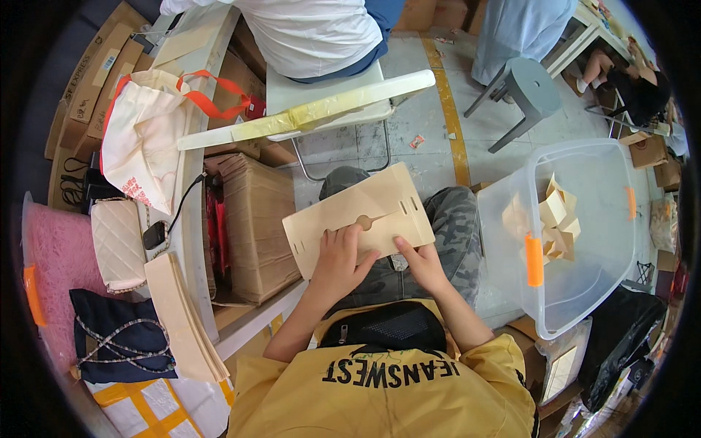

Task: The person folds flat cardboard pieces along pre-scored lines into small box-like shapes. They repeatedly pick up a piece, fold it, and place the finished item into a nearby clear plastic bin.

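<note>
A flat beige cardboard box blank (387, 196) lies tilted above my lap, with slots near both ends and a round cut-out at its middle. My left hand (340, 257) is on its near side, fingers bent over the face and fingertips at the cut-out. At the near right edge, my right hand (423, 266) grips the blank, thumb on top and the other fingers hidden beneath. To my right stands a clear plastic bin (504, 281) with orange latches, holding several folded beige card pieces (558, 215).
On the left table are a stack of flat beige card (182, 314), a quilted bag (118, 244), a dark pouch (120, 339) and a white tote (146, 131). A brown carton (257, 226) stands beside my legs. Ahead are a seated person (310, 36) and a grey stool (529, 84).
</note>
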`<act>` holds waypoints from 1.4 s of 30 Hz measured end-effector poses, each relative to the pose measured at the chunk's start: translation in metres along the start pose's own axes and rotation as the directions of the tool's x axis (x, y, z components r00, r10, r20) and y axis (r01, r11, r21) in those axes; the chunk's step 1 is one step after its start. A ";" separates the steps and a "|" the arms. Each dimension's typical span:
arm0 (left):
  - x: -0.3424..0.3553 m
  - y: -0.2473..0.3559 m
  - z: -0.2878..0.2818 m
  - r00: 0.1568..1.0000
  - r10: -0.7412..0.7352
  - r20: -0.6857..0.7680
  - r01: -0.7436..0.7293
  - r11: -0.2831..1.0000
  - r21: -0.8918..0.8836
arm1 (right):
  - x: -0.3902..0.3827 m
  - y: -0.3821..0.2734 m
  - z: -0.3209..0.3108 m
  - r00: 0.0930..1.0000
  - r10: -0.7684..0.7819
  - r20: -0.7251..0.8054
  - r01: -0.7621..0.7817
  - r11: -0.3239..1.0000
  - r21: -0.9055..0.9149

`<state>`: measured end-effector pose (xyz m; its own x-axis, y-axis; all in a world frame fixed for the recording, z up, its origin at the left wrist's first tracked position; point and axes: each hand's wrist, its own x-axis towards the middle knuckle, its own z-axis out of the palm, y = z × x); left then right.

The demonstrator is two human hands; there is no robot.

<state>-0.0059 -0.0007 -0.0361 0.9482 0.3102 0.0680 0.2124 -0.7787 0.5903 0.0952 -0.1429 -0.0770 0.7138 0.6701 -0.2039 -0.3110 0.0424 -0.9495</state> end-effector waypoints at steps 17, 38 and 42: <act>-0.002 -0.005 0.015 0.920 -0.322 -0.225 0.258 0.927 -0.272 | 0.001 0.036 0.000 0.933 0.111 0.341 -0.091 0.993 -0.075; 0.027 0.001 -0.003 0.787 -0.617 0.007 0.085 0.096 -0.992 | 0.008 0.010 0.020 0.927 -0.333 0.173 0.373 0.757 -0.537; 0.026 0.013 -0.006 0.914 -0.398 -0.077 0.119 0.445 -0.888 | 0.011 -0.013 0.014 0.912 -0.405 0.069 0.368 0.730 -0.576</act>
<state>0.0203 0.0009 -0.0214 0.7639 0.6357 -0.1106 -0.0023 0.1741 0.9847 0.0980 -0.1261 -0.0639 0.7337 0.6445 0.2153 0.3969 -0.1493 -0.9057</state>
